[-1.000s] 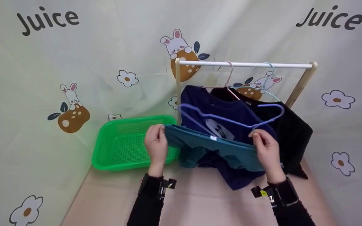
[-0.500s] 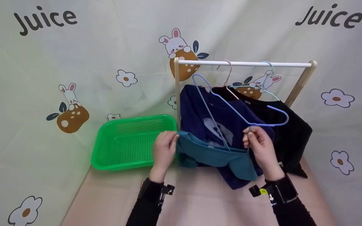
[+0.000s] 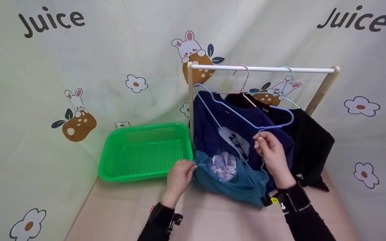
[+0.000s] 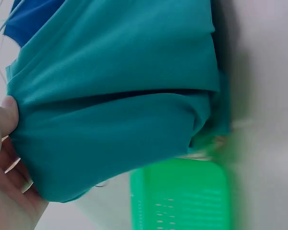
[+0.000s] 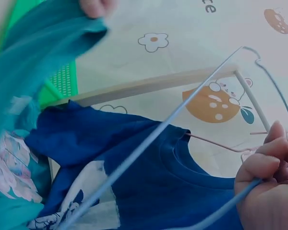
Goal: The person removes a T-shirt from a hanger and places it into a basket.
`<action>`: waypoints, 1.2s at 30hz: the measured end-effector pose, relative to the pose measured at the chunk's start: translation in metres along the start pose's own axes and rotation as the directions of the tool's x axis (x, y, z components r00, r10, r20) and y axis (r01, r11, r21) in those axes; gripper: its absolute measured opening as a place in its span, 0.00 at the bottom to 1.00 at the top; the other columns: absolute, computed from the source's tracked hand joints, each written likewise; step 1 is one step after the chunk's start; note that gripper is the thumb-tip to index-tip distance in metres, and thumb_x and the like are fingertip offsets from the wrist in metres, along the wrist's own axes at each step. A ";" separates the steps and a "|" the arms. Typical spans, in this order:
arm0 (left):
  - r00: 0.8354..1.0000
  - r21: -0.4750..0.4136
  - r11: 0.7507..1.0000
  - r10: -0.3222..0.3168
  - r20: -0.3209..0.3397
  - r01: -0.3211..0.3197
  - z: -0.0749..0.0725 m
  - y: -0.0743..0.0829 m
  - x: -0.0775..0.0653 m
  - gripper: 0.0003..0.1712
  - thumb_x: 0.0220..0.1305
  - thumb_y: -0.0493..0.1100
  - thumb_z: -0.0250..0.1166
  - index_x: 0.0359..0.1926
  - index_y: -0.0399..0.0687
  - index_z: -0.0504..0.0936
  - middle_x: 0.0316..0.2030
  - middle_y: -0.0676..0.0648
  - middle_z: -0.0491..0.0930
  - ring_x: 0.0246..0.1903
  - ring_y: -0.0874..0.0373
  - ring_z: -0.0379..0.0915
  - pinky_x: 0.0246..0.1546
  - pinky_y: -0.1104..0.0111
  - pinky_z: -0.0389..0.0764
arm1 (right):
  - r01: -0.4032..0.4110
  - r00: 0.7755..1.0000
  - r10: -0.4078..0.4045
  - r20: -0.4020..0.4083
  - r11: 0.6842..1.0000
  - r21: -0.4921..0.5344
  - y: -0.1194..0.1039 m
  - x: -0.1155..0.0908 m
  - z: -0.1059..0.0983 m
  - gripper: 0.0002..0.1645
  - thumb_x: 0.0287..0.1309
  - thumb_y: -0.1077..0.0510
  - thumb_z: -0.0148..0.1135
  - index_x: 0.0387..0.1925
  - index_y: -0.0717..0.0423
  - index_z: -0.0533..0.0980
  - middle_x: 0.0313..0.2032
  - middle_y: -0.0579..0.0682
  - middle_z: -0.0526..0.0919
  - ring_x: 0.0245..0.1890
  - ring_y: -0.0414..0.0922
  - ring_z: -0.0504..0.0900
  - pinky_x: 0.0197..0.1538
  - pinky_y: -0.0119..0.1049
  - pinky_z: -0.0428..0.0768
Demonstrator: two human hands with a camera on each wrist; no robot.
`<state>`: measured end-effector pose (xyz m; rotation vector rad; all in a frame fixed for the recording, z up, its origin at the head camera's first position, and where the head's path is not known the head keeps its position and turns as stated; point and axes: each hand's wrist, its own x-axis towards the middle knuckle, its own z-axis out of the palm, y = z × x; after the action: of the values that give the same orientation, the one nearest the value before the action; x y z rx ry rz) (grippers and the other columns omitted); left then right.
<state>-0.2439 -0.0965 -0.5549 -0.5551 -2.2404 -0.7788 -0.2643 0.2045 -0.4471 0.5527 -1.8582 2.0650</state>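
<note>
My left hand (image 3: 179, 177) pinches the left side of a teal shirt (image 3: 208, 182), which hangs low in front of the rack. In the left wrist view the thumb and fingers hold an edge of its teal fabric (image 4: 120, 67). A pale floral print (image 3: 223, 167) shows on the shirt. My right hand (image 3: 273, 155) grips a blue wire hanger (image 3: 235, 113) near the base of its hook, which points right. The hanger's left shoulder stands up bare, while its lower right end meets the shirt near the neck; how far it reaches inside is hidden.
A navy T-shirt (image 3: 209, 130) on a pink hanger (image 3: 246, 80) and a black top (image 3: 313, 140) on a light-blue hanger (image 3: 292, 75) hang close behind from a rack with a white bar (image 3: 263, 69). A green basket (image 3: 107, 167) stands at the left.
My right hand has let go of the shirt's edge and keeps the hanger, moving slightly left. My left hand has lowered the shirt, and its print has come into view.
</note>
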 end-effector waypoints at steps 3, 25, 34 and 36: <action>0.999 0.010 1.000 -0.009 0.049 0.009 0.001 -0.004 -0.012 0.03 0.62 0.40 0.68 0.32 0.45 0.85 0.28 0.50 0.82 0.31 0.51 0.79 0.35 0.59 0.78 | -0.005 1.000 0.002 -0.027 0.995 -0.098 -0.001 0.006 -0.002 0.14 0.72 0.66 0.50 0.42 0.80 0.72 0.23 0.48 0.74 0.18 0.36 0.66 0.22 0.23 0.63; 0.994 -0.012 0.995 -0.098 0.045 0.099 -0.009 -0.019 -0.042 0.03 0.58 0.33 0.71 0.33 0.43 0.85 0.32 0.48 0.85 0.34 0.51 0.81 0.41 0.58 0.80 | 0.034 0.997 0.029 0.072 0.675 -0.737 -0.046 0.129 0.026 0.12 0.69 0.63 0.55 0.45 0.66 0.81 0.28 0.58 0.84 0.32 0.51 0.81 0.39 0.34 0.70; 0.989 0.017 0.993 -0.120 0.091 0.119 -0.005 -0.021 -0.045 0.02 0.60 0.34 0.69 0.31 0.43 0.84 0.30 0.48 0.84 0.33 0.51 0.80 0.40 0.58 0.79 | -0.005 0.989 0.111 0.093 0.666 -0.746 -0.041 0.148 0.050 0.15 0.68 0.65 0.50 0.49 0.68 0.79 0.35 0.60 0.86 0.40 0.54 0.82 0.47 0.41 0.73; 0.987 0.029 0.992 -0.128 0.100 0.126 -0.004 -0.020 -0.046 0.02 0.60 0.34 0.69 0.32 0.43 0.84 0.30 0.48 0.84 0.34 0.51 0.80 0.40 0.58 0.79 | -0.001 0.987 0.121 0.106 0.665 -0.747 -0.039 0.148 0.056 0.15 0.68 0.66 0.50 0.50 0.67 0.79 0.36 0.59 0.86 0.41 0.53 0.81 0.48 0.42 0.73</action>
<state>-0.2231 -0.1212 -0.5933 -0.4537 -2.3948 -0.8038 -0.3722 0.1495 -0.3377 0.4137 -2.5935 1.0987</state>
